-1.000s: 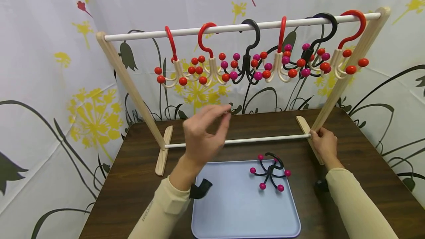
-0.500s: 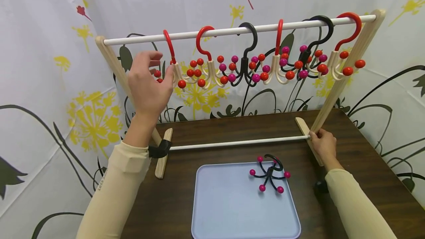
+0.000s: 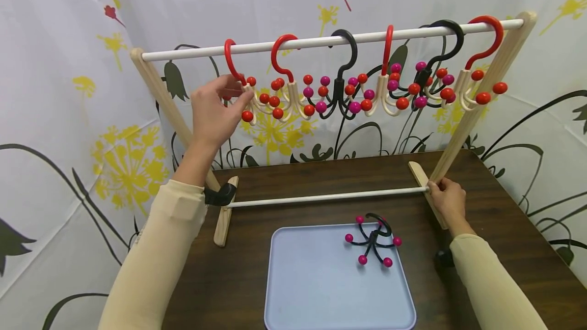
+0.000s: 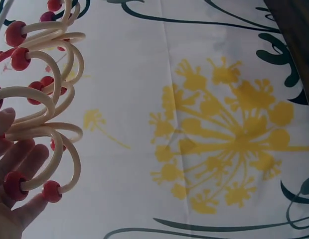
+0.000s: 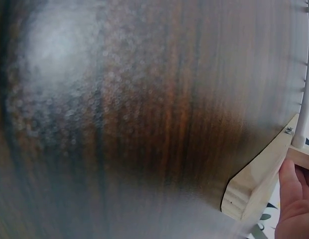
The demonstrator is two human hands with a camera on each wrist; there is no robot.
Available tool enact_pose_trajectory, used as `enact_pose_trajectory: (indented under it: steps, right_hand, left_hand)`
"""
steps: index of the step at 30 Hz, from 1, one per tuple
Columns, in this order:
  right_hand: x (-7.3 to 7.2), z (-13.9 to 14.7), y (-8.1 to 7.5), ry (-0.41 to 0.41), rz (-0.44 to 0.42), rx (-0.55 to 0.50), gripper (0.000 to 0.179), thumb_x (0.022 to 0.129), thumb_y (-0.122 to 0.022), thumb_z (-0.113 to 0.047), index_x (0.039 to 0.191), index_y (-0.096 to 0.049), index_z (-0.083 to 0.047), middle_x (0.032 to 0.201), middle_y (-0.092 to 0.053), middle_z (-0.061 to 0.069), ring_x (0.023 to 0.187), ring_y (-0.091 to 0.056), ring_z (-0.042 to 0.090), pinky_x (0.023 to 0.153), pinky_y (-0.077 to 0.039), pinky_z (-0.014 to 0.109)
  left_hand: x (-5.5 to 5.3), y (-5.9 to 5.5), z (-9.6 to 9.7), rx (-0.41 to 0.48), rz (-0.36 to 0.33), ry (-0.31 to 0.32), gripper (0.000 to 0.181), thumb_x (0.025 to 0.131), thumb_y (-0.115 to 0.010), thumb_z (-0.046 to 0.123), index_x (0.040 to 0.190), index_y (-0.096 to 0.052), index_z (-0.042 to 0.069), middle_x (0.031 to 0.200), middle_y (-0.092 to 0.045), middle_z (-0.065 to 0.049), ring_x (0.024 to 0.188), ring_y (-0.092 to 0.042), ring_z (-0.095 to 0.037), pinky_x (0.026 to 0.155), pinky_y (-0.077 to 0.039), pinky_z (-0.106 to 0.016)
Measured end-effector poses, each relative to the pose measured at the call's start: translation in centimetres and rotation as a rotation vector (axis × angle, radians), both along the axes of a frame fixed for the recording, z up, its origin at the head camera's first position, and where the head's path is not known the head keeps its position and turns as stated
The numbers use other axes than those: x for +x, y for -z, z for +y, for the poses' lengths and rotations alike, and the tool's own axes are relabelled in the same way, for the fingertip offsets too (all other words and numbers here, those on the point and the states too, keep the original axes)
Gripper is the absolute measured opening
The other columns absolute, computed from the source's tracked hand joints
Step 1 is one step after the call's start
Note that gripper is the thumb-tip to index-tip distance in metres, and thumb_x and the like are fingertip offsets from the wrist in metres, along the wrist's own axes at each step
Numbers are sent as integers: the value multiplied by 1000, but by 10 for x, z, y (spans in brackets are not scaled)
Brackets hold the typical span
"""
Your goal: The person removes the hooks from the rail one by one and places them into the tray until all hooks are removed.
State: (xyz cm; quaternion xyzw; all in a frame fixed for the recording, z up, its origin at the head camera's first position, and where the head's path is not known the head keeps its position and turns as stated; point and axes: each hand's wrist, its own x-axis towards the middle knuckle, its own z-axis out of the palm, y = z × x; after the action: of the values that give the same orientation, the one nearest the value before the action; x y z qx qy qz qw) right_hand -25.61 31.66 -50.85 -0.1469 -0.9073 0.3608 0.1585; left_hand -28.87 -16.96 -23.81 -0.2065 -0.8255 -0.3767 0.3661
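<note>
Near the left end of the rack's white top rail (image 3: 192,53) hangs a hanger with a red hook (image 3: 231,61) and cream prongs tipped with red balls. My left hand (image 3: 213,113) pinches this hanger at its neck, below the hook. In the left wrist view, fingers (image 4: 26,162) lie behind the curved cream prongs (image 4: 55,159); the hook is out of sight. My right hand (image 3: 449,200) holds the foot of the rack's right wooden post (image 3: 463,126). The right wrist view shows that hand against the wooden foot (image 5: 259,179), partly cut off by the frame edge.
Several more red-hooked and black hangers, including a black hanger (image 3: 338,85), hang to the right along the rail. A pale blue tray (image 3: 339,294) lies in front of the rack, with a black pink-tipped hanger (image 3: 373,238) on it. A lower white bar (image 3: 330,197) joins the feet.
My left hand has risen from above the tray to the leftmost hanger and now pinches its neck; the hanger has turned slightly. My right hand has stayed at the post's foot.
</note>
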Motion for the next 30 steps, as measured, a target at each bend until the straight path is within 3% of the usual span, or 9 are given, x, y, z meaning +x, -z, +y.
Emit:
enact_pose_trajectory:
  steps: [9, 15, 23, 26, 30]
  right_hand:
    - [0, -3, 1, 12, -15, -20, 32, 99, -54, -23, 103, -65, 7, 97, -67, 25, 90, -56, 41, 77, -44, 51]
    - [0, -2, 0, 10, -12, -14, 32, 99, -53, -23, 101, -65, 7, 97, -66, 26, 91, -56, 42, 77, -44, 53]
    - [0, 0, 1, 14, -18, -12, 32, 99, -53, -25, 100, -64, 5, 98, -66, 25, 92, -55, 42, 77, -44, 53]
    - [0, 1, 1, 13, -21, -18, 33, 99, -53, -25, 100, -64, 5, 99, -66, 25, 92, -55, 42, 77, -44, 53]
    - [0, 1, 2, 6, -26, -22, 33, 99, -53, -25, 102, -64, 6, 99, -66, 26, 93, -56, 42, 77, -44, 53]
  left_hand:
    - [-2, 3, 1, 42, 4, 12, 22, 89, -73, 14, 107, -73, 1, 95, -74, -10, 77, -70, -22, 69, -50, -15]
    - [-3, 2, -1, 81, -1, 19, 20, 89, -73, 12, 106, -74, 1, 95, -74, -9, 76, -70, -21, 70, -51, -15]
    - [-3, -3, -3, 137, 20, -11, 18, 87, -73, 11, 102, -76, 1, 92, -75, -5, 67, -64, -3, 66, -50, -17]
    - [2, -9, -2, 150, 37, -30, 18, 87, -72, 10, 102, -76, 2, 92, -75, -7, 66, -62, 0, 65, -49, -16]
    - [18, -20, 2, 181, 60, -56, 17, 86, -71, 4, 101, -75, -2, 92, -74, -13, 65, -60, 3, 61, -46, -15]
